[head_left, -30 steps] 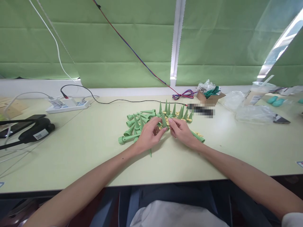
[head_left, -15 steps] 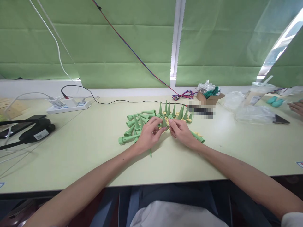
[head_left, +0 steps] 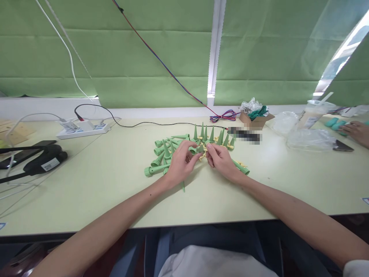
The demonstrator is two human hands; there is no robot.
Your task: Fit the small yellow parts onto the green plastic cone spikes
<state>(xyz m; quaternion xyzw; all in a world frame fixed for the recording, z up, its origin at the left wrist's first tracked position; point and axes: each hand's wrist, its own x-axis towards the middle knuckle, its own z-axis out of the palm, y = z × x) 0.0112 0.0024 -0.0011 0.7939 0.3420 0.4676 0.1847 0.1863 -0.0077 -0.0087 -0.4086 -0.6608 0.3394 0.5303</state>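
Note:
My left hand [head_left: 182, 159] is closed, thumb and fingers around a green plastic cone [head_left: 200, 148] that is tilted. Close beside it, my right hand [head_left: 221, 158] is in a pinch at a small yellow piece [head_left: 205, 149], partly hidden by the fingertips. Behind both hands, several green cones [head_left: 205, 134] stand upright with small yellow pieces around their bases. More cones lie heaped by my left hand, among them a long one [head_left: 157, 169] on its side. Another green cone [head_left: 241, 168] lies partly under my right forearm.
A power strip [head_left: 83, 130] and black device [head_left: 46, 159] are at the left. Toward the back right are a cardboard box [head_left: 256, 122], a drink cup [head_left: 311, 115], plastic bags [head_left: 305, 139] and a phone [head_left: 342, 146]. Another person's hand [head_left: 357, 132] touches teal objects [head_left: 337, 125].
The green cone in my left hand has tipped over from upright. My right hand has barely moved. The other person's hand has moved left onto the teal objects.

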